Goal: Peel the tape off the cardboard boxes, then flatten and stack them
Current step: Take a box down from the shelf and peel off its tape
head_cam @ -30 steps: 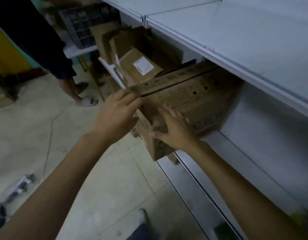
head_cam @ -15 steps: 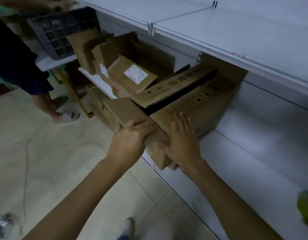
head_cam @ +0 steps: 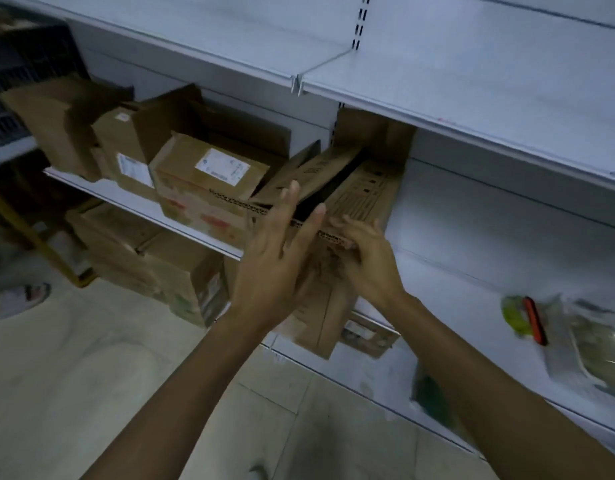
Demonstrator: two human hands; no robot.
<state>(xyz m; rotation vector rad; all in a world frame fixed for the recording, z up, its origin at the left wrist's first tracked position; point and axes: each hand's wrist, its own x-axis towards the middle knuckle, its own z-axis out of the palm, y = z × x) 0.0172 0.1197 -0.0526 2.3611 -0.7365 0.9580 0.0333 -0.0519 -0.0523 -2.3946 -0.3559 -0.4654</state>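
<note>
A long brown cardboard box (head_cam: 364,188) with printed markings lies on the white middle shelf (head_cam: 472,306). Its near end juts out over the shelf edge. Its top flaps stand apart, with a dark gap between them. My left hand (head_cam: 274,261) is at the near end with its fingers straight, and its palm lies against the left flap. My right hand (head_cam: 364,261) curls its fingers over the corrugated edge of the right flap. No tape can be made out on this box.
Several labelled boxes (head_cam: 209,174) crowd the shelf to the left, and more boxes (head_cam: 153,261) stand on the floor below. A green tape roll and an orange-handled cutter (head_cam: 532,318) lie on the shelf at right beside a plastic bag (head_cam: 603,344). Another person's foot (head_cam: 15,299) is at far left.
Both hands have moved from pressing down on the box's near top to its open flap edges. My left fingers have straightened. The view has swung rightward.
</note>
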